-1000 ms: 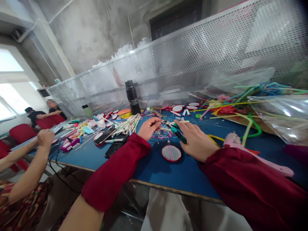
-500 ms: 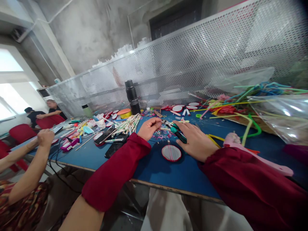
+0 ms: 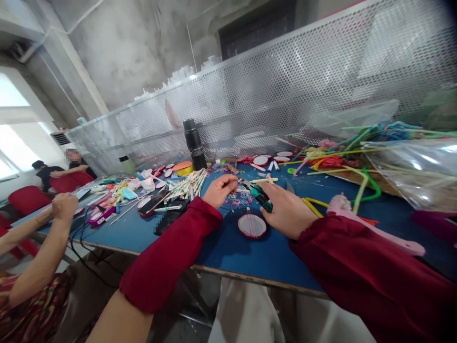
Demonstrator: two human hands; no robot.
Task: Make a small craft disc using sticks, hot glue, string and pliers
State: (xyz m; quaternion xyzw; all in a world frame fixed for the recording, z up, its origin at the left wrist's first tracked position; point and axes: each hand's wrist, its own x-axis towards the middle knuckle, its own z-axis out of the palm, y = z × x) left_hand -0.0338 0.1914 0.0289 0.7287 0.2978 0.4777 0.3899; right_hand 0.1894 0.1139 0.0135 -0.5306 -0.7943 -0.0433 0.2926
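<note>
My left hand (image 3: 222, 189) is closed in a pinch above the blue table (image 3: 221, 255), holding something thin that I cannot make out. My right hand (image 3: 285, 209) lies on the table with its fingers curling round green-handled pliers (image 3: 260, 197), whose jaws point toward the left hand. A small round red-rimmed white disc (image 3: 252, 225) with sticks across it lies just in front of both hands. Loose coloured rubber bands (image 3: 238, 200) lie under the hands.
A black flask (image 3: 193, 144) stands behind a heap of sticks (image 3: 185, 186). Phones (image 3: 167, 216) lie at left. Coloured straws (image 3: 342, 157) and a clear plastic bag (image 3: 417, 174) fill the right. A co-worker's arms (image 3: 43, 238) are at the left edge. A perforated metal screen (image 3: 285, 81) backs the table.
My right hand has drawn slightly closer and closed round the pliers. The view has shifted a little. The left hand keeps its pinch.
</note>
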